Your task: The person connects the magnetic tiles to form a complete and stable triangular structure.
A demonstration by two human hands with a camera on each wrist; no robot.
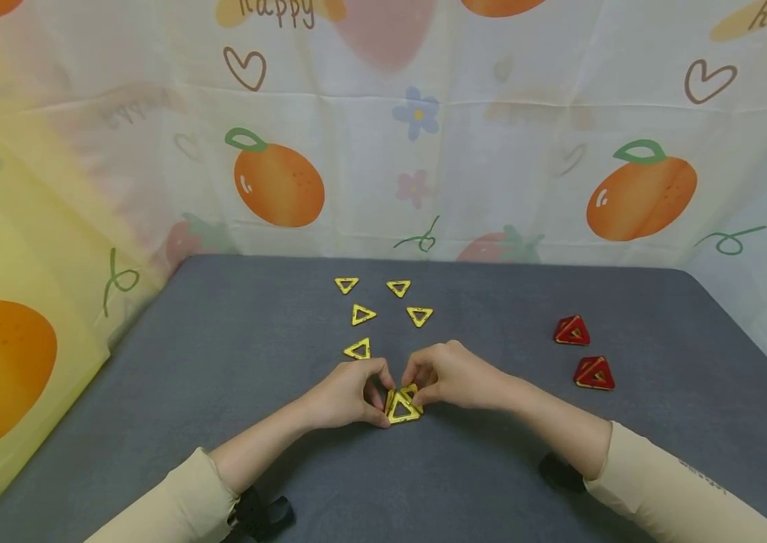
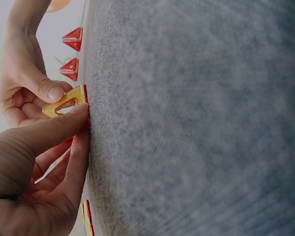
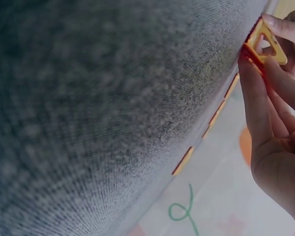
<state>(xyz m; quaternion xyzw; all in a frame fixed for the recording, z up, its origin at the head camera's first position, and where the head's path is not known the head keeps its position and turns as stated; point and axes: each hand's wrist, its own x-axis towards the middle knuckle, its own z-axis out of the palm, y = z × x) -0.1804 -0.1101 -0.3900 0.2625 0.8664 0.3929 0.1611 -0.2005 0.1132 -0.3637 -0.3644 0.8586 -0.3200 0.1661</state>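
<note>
Several yellow triangular tiles with open centres lean together into a small pyramid on the grey table, near its middle. My left hand pinches the pyramid's left side between thumb and fingers. From the right, my right hand pinches a tilted tile at the back right of it. The left wrist view shows the left thumb across the front yellow tile, which has a red edge. In the right wrist view, the right fingers grip a red-edged piece against that yellow tile.
Loose yellow triangles lie flat beyond the hands, the nearest one just past my left fingers, others farther back. Two red pyramids stand toward the table's right side. A fruit-printed cloth hangs behind the grey table.
</note>
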